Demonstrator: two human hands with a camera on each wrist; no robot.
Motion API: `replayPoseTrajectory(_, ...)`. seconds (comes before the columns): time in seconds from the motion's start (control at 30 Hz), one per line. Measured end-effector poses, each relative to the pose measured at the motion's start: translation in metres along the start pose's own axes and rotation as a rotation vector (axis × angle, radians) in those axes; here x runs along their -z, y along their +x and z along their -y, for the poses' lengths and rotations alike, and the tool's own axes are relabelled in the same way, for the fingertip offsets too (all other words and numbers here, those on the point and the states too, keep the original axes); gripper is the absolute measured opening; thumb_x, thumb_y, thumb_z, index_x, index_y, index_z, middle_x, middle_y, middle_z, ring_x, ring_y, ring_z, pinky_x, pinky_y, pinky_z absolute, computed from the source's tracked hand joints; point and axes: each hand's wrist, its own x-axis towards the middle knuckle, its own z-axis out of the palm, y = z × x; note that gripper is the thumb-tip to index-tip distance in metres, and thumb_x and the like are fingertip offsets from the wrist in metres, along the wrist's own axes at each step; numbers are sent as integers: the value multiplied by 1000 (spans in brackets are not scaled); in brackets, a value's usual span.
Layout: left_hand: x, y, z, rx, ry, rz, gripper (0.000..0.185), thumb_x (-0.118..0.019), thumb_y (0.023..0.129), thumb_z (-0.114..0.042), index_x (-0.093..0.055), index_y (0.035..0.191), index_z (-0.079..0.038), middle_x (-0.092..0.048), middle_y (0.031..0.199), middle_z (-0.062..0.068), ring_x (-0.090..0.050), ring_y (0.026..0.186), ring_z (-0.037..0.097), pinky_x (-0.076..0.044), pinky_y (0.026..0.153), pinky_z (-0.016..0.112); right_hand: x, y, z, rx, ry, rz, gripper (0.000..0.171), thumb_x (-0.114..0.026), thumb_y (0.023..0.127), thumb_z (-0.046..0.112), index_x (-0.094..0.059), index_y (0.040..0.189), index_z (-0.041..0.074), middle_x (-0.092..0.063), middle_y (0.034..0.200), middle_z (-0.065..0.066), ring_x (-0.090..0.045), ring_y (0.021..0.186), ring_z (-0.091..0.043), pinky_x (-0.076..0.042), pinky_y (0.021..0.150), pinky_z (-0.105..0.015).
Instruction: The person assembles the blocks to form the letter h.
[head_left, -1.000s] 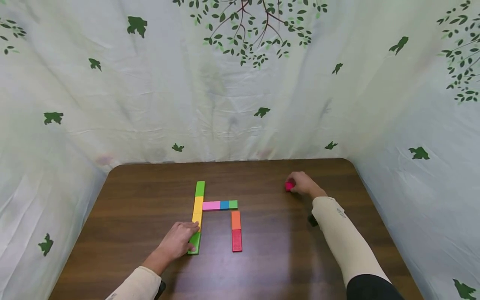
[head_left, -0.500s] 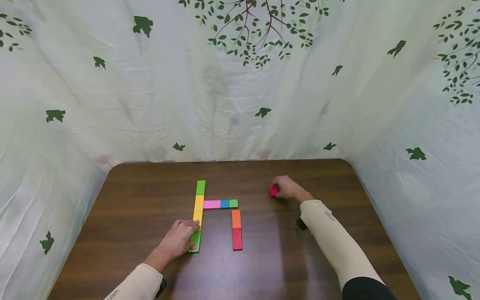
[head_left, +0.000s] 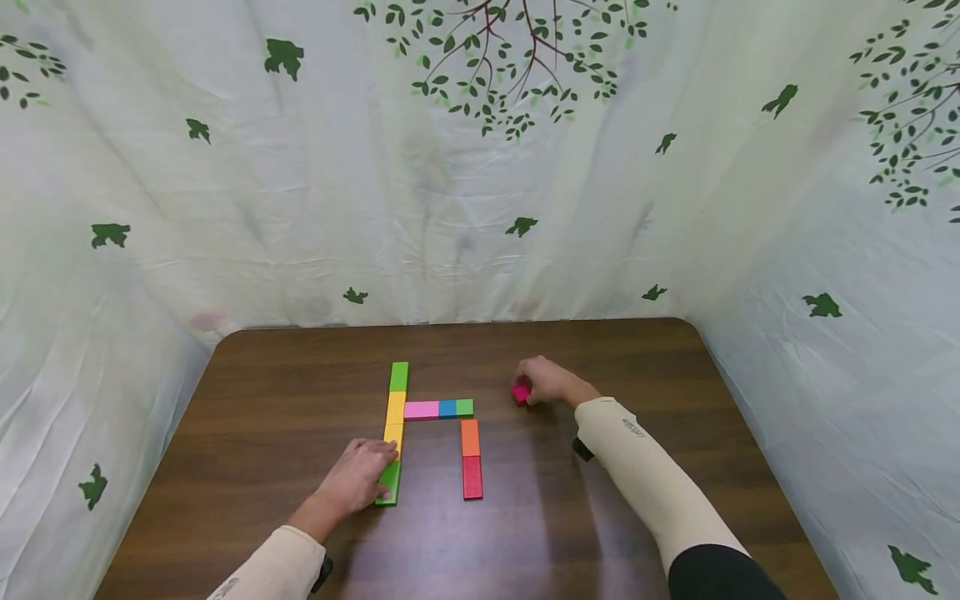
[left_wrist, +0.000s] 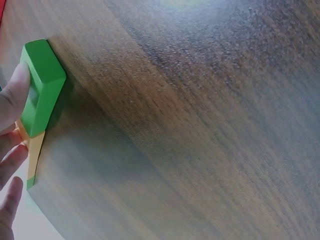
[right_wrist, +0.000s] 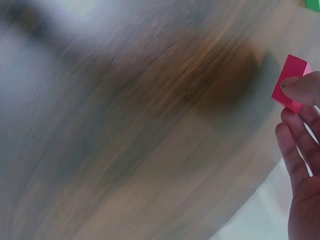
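My right hand (head_left: 549, 381) pinches a small pinkish-red block (head_left: 521, 393) between thumb and fingers, to the right of the block pattern. In the right wrist view the thumb lies over a face of this block (right_wrist: 290, 82). My left hand (head_left: 351, 479) rests at the lower part of a column of blocks, its thumb on the near green block (head_left: 390, 479) and fingertips at the yellow block (head_left: 394, 433). Another yellow block (head_left: 396, 407) and a far green block (head_left: 399, 377) continue that column. From it a row runs right: pink block (head_left: 422, 410), blue block (head_left: 447, 408), small green block (head_left: 465, 407).
Below the row's right end, an orange block (head_left: 469, 437) and a red block (head_left: 472, 477) stand end to end, parallel to the column. All lie on a brown wooden table (head_left: 300, 375) with rounded far corners. A white leaf-patterned curtain (head_left: 450, 183) hangs around it.
My right hand has moved left and slightly nearer with the pinkish-red block, toward the row's right end. The left hand and the laid blocks have stayed put.
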Motion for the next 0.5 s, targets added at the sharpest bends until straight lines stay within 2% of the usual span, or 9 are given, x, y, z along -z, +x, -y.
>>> replayPoseTrajectory(0.2,1,1,0,3,-4,16,51,-88,64,-20,-69,105,3,-65,117,20,-61,107,34,-43,90,52,-3,9,14,11,-15,25,18,-75,76,7,-69,93,7,-60,90,-3,-53,82,-18,-49,75,-32)
replayPoseTrajectory(0.23,1,1,0,1,-3,13,51,-88,64,-20,-69,105,3,-65,117,20,-61,107,34,-43,90,51,0,8,22,-18,-16,44,18,-75,76,5,-70,94,7,-60,91,-3,-54,84,-18,-49,77,-33)
replayPoseTrajectory(0.37,1,1,0,-6,-2,3,51,-89,63,-20,-69,104,3,-66,116,19,-62,105,33,-43,89,50,-3,12,31,-26,-31,48,20,-76,77,6,-70,95,10,-60,92,0,-54,85,-15,-49,77,-30)
replayPoseTrajectory(0.5,3,2,-1,17,-23,32,51,-88,64,-20,-69,106,3,-65,118,19,-61,107,33,-43,90,51,-5,15,38,-29,-31,51,21,-79,76,6,-70,95,11,-60,91,1,-53,85,-15,-49,77,-29)
